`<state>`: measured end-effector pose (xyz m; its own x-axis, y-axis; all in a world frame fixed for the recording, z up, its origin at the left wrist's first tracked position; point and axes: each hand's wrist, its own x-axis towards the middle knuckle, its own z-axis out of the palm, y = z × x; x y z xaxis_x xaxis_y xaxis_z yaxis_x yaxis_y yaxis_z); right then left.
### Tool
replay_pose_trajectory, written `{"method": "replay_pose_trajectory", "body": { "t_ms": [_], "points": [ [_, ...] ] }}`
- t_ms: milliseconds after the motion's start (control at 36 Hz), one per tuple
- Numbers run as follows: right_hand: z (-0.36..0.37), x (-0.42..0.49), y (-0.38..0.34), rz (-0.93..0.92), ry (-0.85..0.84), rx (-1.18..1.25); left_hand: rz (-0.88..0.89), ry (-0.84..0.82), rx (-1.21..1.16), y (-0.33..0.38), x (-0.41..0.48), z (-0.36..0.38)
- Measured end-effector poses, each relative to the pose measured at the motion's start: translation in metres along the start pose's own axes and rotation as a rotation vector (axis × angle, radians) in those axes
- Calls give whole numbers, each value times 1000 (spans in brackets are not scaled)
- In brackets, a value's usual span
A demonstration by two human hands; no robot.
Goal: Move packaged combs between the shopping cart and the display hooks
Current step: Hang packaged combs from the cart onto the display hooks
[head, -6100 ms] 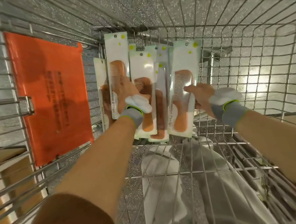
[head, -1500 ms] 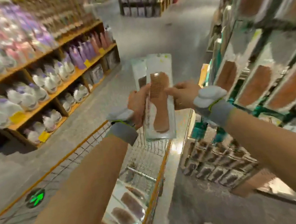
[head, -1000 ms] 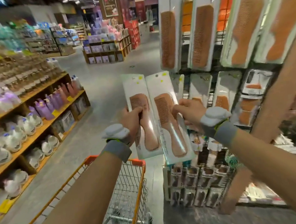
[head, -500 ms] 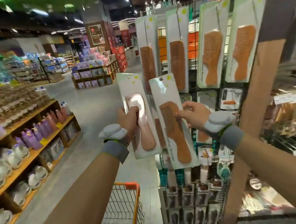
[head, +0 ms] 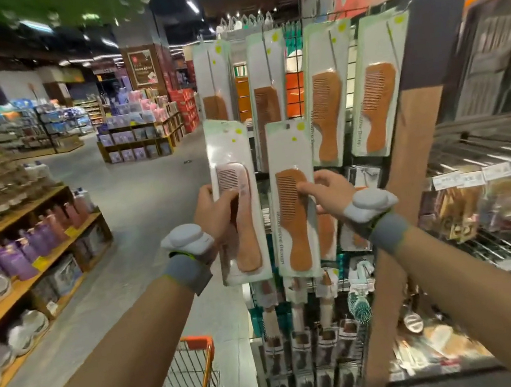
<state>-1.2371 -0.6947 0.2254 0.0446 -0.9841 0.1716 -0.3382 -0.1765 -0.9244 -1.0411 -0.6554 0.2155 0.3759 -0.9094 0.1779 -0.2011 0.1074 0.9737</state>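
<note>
**Item 1 – pale comb pack** (head: 229, 151). Just off centre at 9 o'clock, upright, clear of the rack. The left hand (head: 214, 211) grips it at the level of the comb's teeth, thumb across the front and fingers curled behind.

**Item 2 – brown comb pack** (head: 295, 220). Just off centre at 3 o'clock, upright, beside item 1 but apart from it. The right hand (head: 331, 188) pinches its right edge, fingers closed on the card. A small hang hole (head: 286, 126) shows at the top.

**Item 3 – display hooks** (head: 331, 50). Thin wire rods at 12 to 1 o'clock, carrying a row of hanging comb packs (head: 329, 96). Both held packs sit below that row, not yet on any hook.

**Item 4 – shopping cart** (head: 199, 342). Down at 6 to 7 o'clock, orange rim and wire basket – contents not visible.

**Risks, as judged:**
- Both hands are full, so nothing is free to steady a hook or hold back the packs already hanging; a nudge may swing them or push one off.
- Each pack is held at its middle, so its top may flex and the hole may miss the hook tip.
- The right hand's edge pinch is slight; a snag could twist the pack loose, and it would likely land on the floor, since the cart lies off to 7 o'clock.
- The pale comb differs from the brown ones in the row – misplacing it is possible.
</note>
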Motion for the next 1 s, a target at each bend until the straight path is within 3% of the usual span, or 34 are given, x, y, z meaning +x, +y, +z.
{"method": "replay_pose_trajectory", "body": {
  "t_ms": [306,528,1000],
  "points": [
    [-54,34,-44,-158,105,-24,161,-37,13,75,28,39],
    [-92,60,-67,-216,197,-29,209,-30,13,91,41,64],
    [-105,106,-57,-73,146,-8,250,-52,20,83,51,86]
  ]
}}
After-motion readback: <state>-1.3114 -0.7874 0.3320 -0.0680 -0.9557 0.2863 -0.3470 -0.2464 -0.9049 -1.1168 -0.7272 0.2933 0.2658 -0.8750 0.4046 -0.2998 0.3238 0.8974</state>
